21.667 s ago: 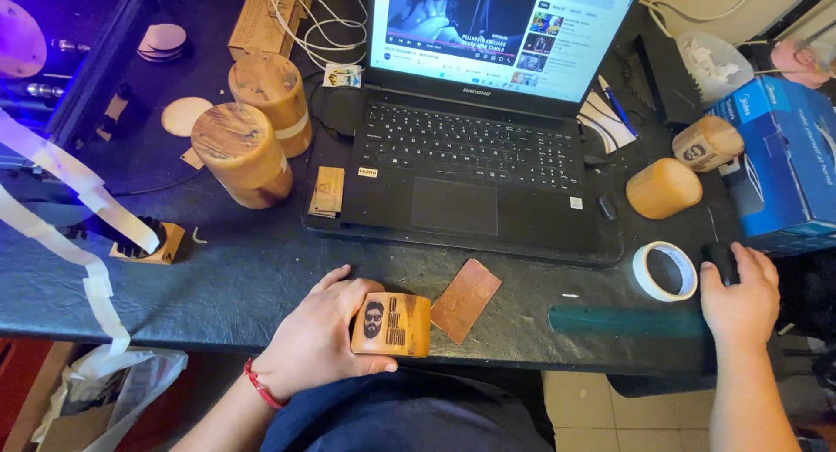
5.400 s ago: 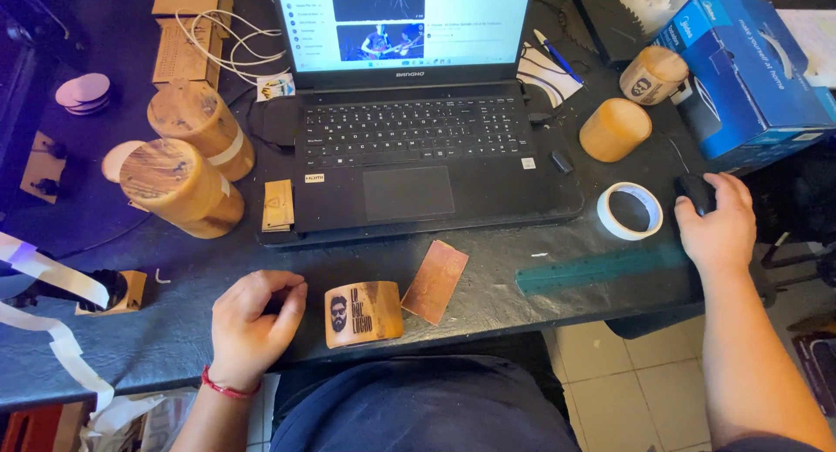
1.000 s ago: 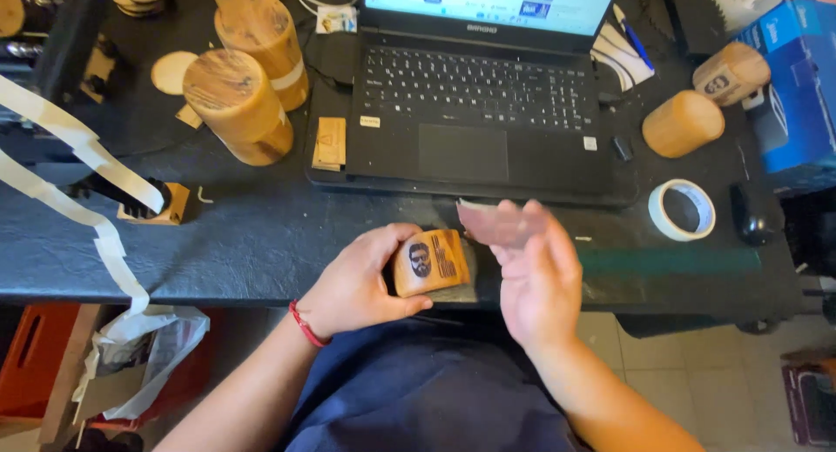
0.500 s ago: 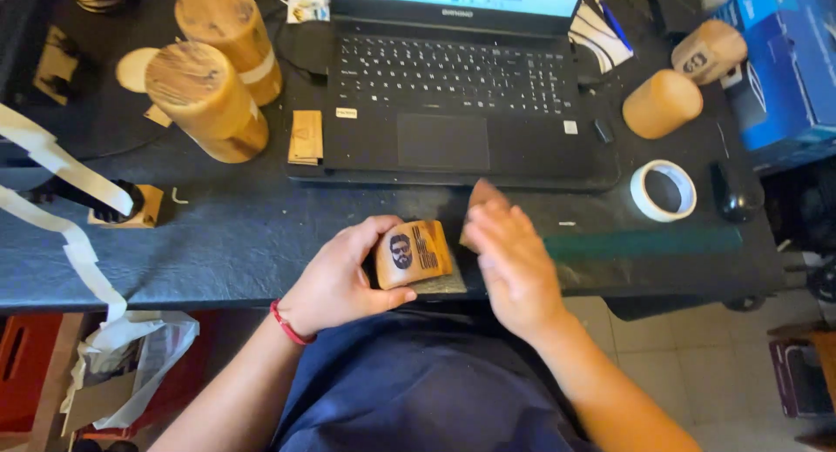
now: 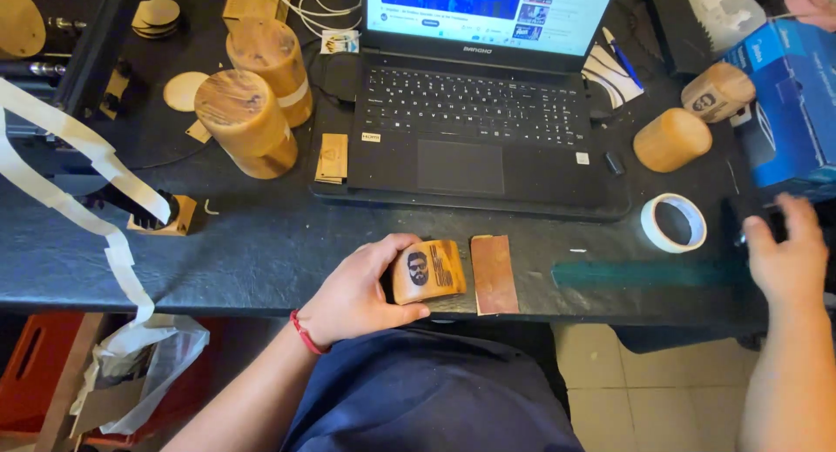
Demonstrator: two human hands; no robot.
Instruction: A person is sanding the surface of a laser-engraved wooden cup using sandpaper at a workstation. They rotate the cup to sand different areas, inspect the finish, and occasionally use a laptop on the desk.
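Note:
My left hand grips a small wooden cup that lies on its side at the table's front edge, with a dark engraved face on its wall. A brown sandpaper sheet lies flat just right of the cup, touching it. My right hand is far to the right, fingers spread and slightly blurred, its fingertips at a black mouse. It grips nothing that I can see.
An open laptop sits behind the cup. A green ruler and a white tape roll lie between my hands. Wooden cylinders stand at the left, more wooden cups and a blue box at the right.
My right hand has left the cup and swung right to the mouse. The sandpaper now lies flat on the table. My left hand still holds the cup.

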